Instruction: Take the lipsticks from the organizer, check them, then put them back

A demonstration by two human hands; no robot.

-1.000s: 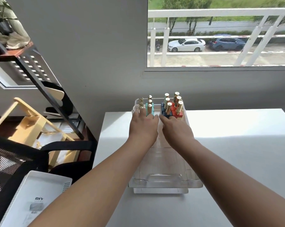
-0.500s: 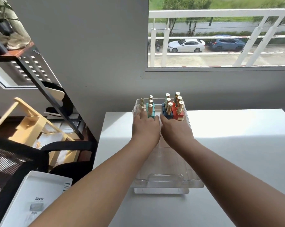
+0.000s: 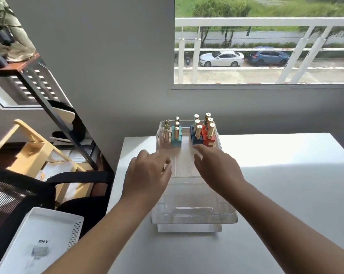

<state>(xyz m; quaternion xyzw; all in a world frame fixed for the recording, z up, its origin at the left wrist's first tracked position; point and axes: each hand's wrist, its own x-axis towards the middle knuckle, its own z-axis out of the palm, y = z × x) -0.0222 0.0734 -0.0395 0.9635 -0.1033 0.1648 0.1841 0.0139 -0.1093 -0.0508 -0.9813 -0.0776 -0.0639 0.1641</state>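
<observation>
left hand [image 3: 147, 175] open, empty, mid-frame | right hand [image 3: 216, 169] open, empty | lipsticks [image 3: 196, 131] upright at organizer [image 3: 194, 216] far edge | table [image 3: 285, 194] bare at right

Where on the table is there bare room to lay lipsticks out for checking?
The table is bare right of the clear organizer, out to its right edge, and in front of it. Left of the organizer only a narrow strip remains. The lipsticks crowd the organizer's far end, beyond the left hand and right hand.

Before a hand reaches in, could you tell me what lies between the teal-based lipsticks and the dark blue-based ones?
Nothing: in the head view, only bare clear organizer floor separates the teal-based lipsticks from the dark blue-based lipsticks.
</observation>
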